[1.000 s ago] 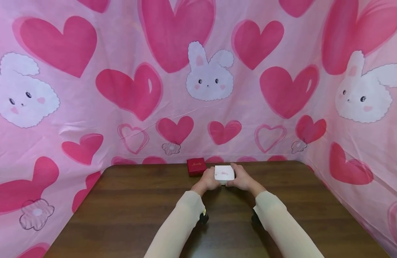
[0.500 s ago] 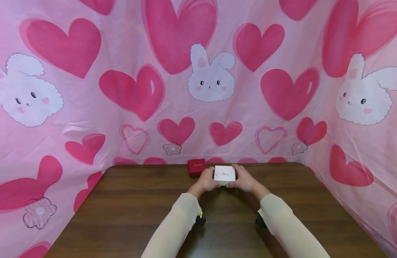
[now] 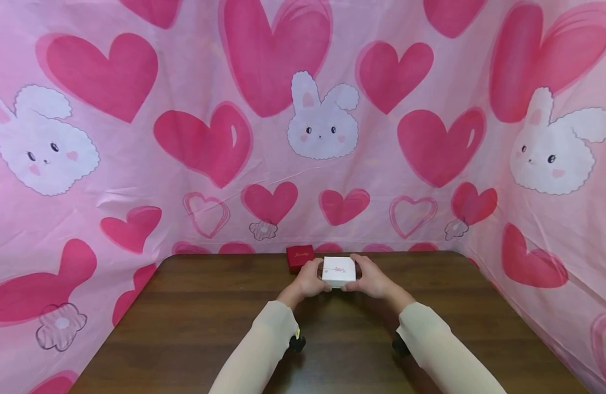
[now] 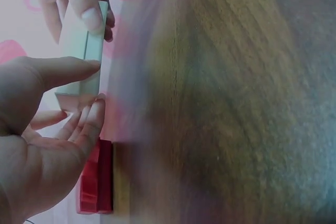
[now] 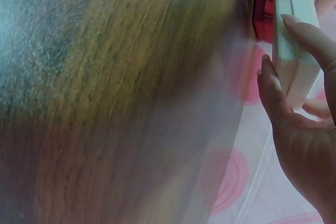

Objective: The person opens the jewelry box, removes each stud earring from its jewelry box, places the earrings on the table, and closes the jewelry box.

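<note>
Both hands hold a small white box (image 3: 339, 268) with pink print on its top, over the far middle of the table. The left hand (image 3: 309, 279) grips its left end, thumb on the side facing me. At the opposite end, the right hand (image 3: 373, 278) grips it the same way. A seam between lid and base runs along the side of the white box (image 4: 86, 51) in the left wrist view. In the right wrist view, fingertips (image 5: 266, 64) reach the box's lower edge. Just left of the white box sits a red box (image 3: 300, 257) with gold lettering, partly behind the left hand.
The brown wood-grain table (image 3: 209, 317) extends on both sides of the arms. A pink cloth (image 3: 283, 169) with hearts and rabbits hangs right behind its far edge and along both sides.
Both hands have shifted the white box slightly left, nearer the red box, and a little toward me. The head view has moved slightly. The red box stays in place.
</note>
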{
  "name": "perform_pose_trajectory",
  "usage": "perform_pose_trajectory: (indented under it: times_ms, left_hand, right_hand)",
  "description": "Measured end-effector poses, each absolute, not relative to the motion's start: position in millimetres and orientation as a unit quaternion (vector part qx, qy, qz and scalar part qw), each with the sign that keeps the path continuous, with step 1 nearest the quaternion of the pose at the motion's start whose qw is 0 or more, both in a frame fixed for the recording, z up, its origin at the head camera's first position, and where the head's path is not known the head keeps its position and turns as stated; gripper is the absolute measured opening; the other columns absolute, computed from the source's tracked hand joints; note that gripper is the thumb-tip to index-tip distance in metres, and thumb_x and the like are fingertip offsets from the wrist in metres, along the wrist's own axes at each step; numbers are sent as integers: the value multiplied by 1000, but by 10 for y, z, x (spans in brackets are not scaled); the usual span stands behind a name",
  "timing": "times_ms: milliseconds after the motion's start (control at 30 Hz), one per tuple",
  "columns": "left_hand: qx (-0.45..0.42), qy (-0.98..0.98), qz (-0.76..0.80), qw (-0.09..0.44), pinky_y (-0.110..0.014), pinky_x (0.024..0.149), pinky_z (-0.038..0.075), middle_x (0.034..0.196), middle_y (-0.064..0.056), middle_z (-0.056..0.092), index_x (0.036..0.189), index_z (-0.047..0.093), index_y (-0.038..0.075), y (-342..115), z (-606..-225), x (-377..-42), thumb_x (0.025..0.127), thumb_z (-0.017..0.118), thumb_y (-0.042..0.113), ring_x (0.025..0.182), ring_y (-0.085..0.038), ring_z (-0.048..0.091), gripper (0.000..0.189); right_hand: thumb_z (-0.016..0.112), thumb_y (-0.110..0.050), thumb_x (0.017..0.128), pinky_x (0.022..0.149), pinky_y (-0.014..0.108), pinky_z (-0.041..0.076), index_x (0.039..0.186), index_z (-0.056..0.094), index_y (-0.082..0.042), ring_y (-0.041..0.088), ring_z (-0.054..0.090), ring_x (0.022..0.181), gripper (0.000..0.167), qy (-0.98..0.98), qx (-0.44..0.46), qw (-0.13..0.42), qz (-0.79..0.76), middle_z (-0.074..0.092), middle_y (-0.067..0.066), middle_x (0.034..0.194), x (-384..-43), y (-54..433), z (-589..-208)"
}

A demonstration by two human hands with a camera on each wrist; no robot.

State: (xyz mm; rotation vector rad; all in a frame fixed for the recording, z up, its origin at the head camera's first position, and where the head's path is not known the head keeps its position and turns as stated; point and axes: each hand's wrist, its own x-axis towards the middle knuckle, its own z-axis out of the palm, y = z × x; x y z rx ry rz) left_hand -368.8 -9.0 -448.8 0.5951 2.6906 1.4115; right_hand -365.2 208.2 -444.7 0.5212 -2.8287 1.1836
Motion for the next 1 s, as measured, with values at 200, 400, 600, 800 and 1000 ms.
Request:
perform_pose_trajectory:
  times_ms: [200, 400, 600, 800, 1000]
  left_hand:
    - [208, 861, 463, 22, -39, 92, 51, 115, -17, 59, 134, 51, -7, -145, -4472, -3677, 71, 87, -4, 101, -25, 56, 72]
    - [206, 850, 482, 44, -37, 87, 54, 113, -14, 57, 137, 48, -6, -215, -4480, -3664, 73, 87, -3, 93, -22, 57, 75]
    - [204, 848, 486, 61, -35, 87, 54, 117, -14, 53, 144, 42, -3, -274, -4493, -3638, 74, 88, 0, 93, -22, 57, 84]
    - [195, 849, 487, 68, -35, 89, 54, 122, -13, 52, 146, 41, 0, -330, -4473, -3606, 74, 89, 3, 96, -22, 57, 86]
    - [207, 841, 495, 72, -34, 87, 54, 125, -14, 50, 147, 39, 0, -404, -4437, -3555, 73, 89, 1, 93, -22, 57, 90]
  right_hand:
    - [94, -17, 73, 103, 52, 44, 145, 39, 14, 34, 53, 116, 96, -907, 177, 19, 383, 48, 28, 136, -3619, 2060, -4428]
    - [93, -17, 74, 97, 48, 48, 145, 39, 14, 32, 56, 113, 94, -903, 195, 19, 382, 48, 28, 134, -3572, 2038, -4417]
    - [93, -17, 75, 90, 40, 52, 143, 41, 12, 27, 59, 106, 91, -898, 211, 15, 387, 50, 23, 128, -3538, 2021, -4424]
    - [91, -16, 76, 91, 42, 54, 146, 37, 12, 28, 60, 108, 93, -892, 212, 4, 400, 48, 24, 130, -3492, 1986, -4409]
    - [91, -14, 76, 90, 43, 55, 146, 36, 13, 30, 61, 108, 94, -889, 218, 5, 403, 49, 23, 127, -3418, 1927, -4384]
